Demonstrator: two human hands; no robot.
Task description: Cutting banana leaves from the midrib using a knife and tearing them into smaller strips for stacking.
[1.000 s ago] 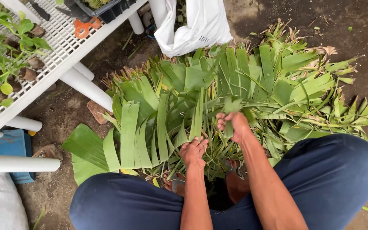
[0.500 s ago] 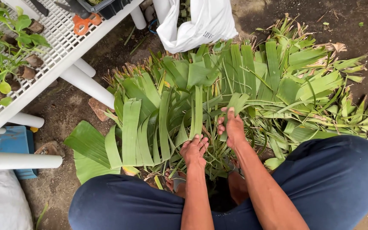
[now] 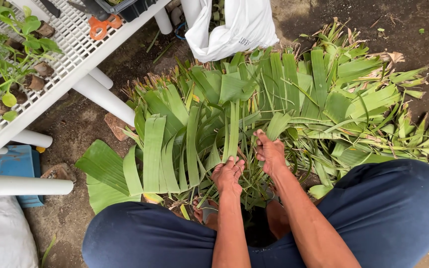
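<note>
Pile of cut green leaf strips (image 3: pixel 274 114) on bare soil in front of the squatting person, spread like a fan. Long axes run away from the knees: strips near the middle point straight up the frame, those at the left lean up-left, those at the right splay toward the right edge.

Left hand (image 3: pixel 228 174) closed around one narrow strip (image 3: pixel 233 131), fingers curled at its lower end; the strip stands lengthwise, pointing away from the body. Right hand (image 3: pixel 270 151) just beside it, fingers curled into the leaf bases, gripping a folded leaf (image 3: pixel 277 124) that tilts up-right.

White sack (image 3: pixel 234 27) at the pile's far edge, contents hidden. Dark tray (image 3: pixel 125 7) on the white mesh bench (image 3: pixel 70 47); contents not clear. Small potted plants (image 3: pixel 6 54) on the bench, left. Blue box (image 3: pixel 11 166) under it, inside not visible.
</note>
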